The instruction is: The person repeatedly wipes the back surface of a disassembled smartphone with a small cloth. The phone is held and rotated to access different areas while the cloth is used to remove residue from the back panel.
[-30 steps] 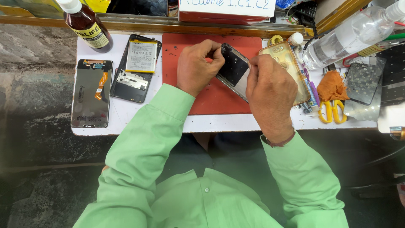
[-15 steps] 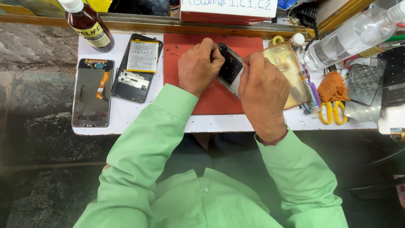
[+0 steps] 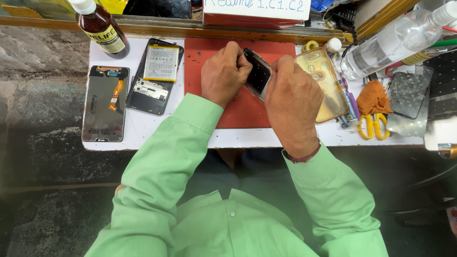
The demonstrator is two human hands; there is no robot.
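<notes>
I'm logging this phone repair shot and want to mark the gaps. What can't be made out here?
Head view, the only one:
- The phone part held over the red mat: its lower end is hidden behind the right hand.
- Fingertips of the left hand curl behind the part; their grip is unseen.
- The clear bottle and brown bottle are cut by the top edge.

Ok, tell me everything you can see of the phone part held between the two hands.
The phone part is a flat, dark rectangular piece with a pale metallic rim and a black face. It is tilted, raised off the red mat, its top corner pointing away from the person. The left hand pinches its upper left edge; the right hand covers its lower right side, hiding that end. The amber clear case lies just beside it; whether they touch cannot be told.
</notes>
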